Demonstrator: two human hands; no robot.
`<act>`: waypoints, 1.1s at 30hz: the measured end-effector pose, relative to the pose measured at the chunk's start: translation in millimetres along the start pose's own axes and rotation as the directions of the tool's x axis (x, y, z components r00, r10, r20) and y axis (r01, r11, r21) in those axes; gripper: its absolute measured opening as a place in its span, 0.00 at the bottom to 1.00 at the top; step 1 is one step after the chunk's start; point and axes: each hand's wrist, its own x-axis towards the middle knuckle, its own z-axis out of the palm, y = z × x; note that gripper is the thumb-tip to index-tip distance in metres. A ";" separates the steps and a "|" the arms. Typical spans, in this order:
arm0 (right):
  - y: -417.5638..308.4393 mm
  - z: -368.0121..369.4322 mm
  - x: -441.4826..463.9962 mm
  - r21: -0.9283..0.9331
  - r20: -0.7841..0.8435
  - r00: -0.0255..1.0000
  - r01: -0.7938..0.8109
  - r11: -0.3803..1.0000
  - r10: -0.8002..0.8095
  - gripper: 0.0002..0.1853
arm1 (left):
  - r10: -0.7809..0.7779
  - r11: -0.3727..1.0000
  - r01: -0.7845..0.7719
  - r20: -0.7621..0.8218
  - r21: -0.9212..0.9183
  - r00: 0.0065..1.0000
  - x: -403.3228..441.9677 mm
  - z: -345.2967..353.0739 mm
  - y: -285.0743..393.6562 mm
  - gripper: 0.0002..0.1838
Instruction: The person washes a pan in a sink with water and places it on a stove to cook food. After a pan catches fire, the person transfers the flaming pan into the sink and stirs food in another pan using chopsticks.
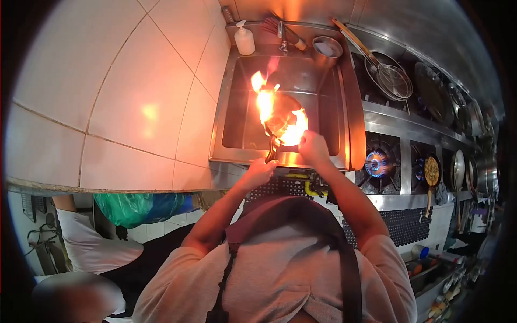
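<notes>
Bright flames (265, 103) rise from a dark frying pan (279, 123) over the sink (229, 102). My left hand (260, 173) is closed around the pan's dark handle (272, 151), near the sink's front edge. Beside the pan's right side, close to the fire, my right hand (314, 146) has its fingers curled in. What they hold, if anything, is hidden. Glare from the fire covers much of the pan, so its contents cannot be made out.
To the right, a stove burner (375, 163) burns blue. A small pan (432, 171) with food sits on another. Strainers (393, 81) lie at the back. A soap bottle (244, 39), tap (283, 40) and metal bowl (327, 49) line the sink. Another person (102, 250) is at lower left.
</notes>
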 end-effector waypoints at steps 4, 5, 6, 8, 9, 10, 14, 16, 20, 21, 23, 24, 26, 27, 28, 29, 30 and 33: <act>15.9 -0.8 -9.3 0.016 0.029 0.995 -0.095 0.995 0.094 0.09 | -0.023 0.992 0.020 -0.024 -0.126 0.999 -3.0 3.9 0.7 0.10; 30.5 4.5 -5.3 -0.022 0.045 0.983 -0.175 0.984 0.176 0.10 | -0.020 0.992 0.016 -0.030 -0.124 0.999 -2.2 3.8 2.9 0.10; 21.1 -6.3 -10.5 -0.063 0.144 0.971 -0.185 0.981 0.192 0.10 | -0.018 0.993 0.014 -0.036 -0.119 0.999 -1.6 1.8 4.8 0.10; 5.2 -8.6 -11.9 -0.029 0.134 0.991 -0.022 0.999 0.026 0.09 | -0.019 0.995 0.012 -0.064 -0.095 0.998 2.4 -3.0 3.6 0.10; 0.6 -9.9 -17.0 -0.015 0.128 0.991 0.050 0.999 -0.048 0.09 | -0.024 0.996 0.019 -0.070 -0.083 0.997 3.4 -2.6 -0.6 0.10; -0.5 -13.9 -12.7 -0.100 0.095 0.990 -0.096 0.990 0.105 0.07 | -0.055 0.992 0.051 -0.037 -0.111 0.998 1.5 -2.9 -6.9 0.10; 19.9 -28.5 -2.6 -0.009 -0.172 0.974 -0.155 0.988 0.151 0.06 | -0.048 0.999 0.048 -0.058 -0.004 0.997 10.6 -22.2 4.1 0.11; 27.0 -43.8 -12.6 0.066 -0.265 0.956 -0.110 0.992 0.124 0.05 | 0.092 0.990 -0.078 -0.124 0.115 0.988 18.4 -25.3 8.0 0.13; 67.9 -43.5 -53.6 0.054 -0.272 0.923 -0.269 0.962 0.273 0.04 | 0.250 0.663 -0.034 -0.178 0.748 0.952 29.1 -37.8 21.8 0.19; 70.1 -43.6 -66.3 0.073 -0.267 0.919 -0.281 0.957 0.290 0.04 | 0.257 0.603 0.022 -0.220 0.797 0.941 27.6 -37.4 25.9 0.18; 72.6 -42.1 -94.7 0.113 -0.254 0.910 -0.308 0.945 0.327 0.04 | 0.277 0.471 0.143 -0.299 0.870 0.913 23.2 -34.2 31.8 0.17; 72.3 -38.9 -106.7 0.122 -0.260 0.908 -0.306 0.944 0.328 0.04 | 0.295 0.443 0.157 -0.309 0.883 0.904 15.1 -31.2 34.2 0.16; 71.7 -30.1 -126.7 0.142 -0.276 0.903 -0.301 0.943 0.330 0.05 | 0.303 0.443 0.131 -0.285 0.887 0.909 2.2 -29.5 16.3 0.16; 75.1 -25.4 -135.2 0.124 -0.266 0.912 -0.287 0.950 0.311 0.05 | 0.307 0.442 0.117 -0.272 0.889 0.912 -2.3 -28.2 3.8 0.17; 80.0 -20.4 -143.5 0.105 -0.256 0.921 -0.275 0.956 0.293 0.05 | 0.303 0.418 0.124 -0.267 0.900 0.915 -4.6 -26.9 -14.2 0.17; 83.1 -15.7 -151.9 0.086 -0.244 0.929 -0.264 0.961 0.277 0.05 | 0.296 0.394 0.131 -0.260 0.910 0.919 -6.3 -25.7 -26.7 0.18; 80.0 -15.7 -157.2 0.107 -0.246 0.926 -0.268 0.957 0.287 0.04 | 0.257 0.441 0.150 -0.284 0.885 0.924 -10.2 -22.5 -23.0 0.21; 73.6 -24.7 -157.1 0.150 -0.313 0.898 -0.275 0.950 0.310 0.05 | 0.257 0.569 0.047 -0.232 0.821 0.938 14.4 -30.7 -29.4 0.23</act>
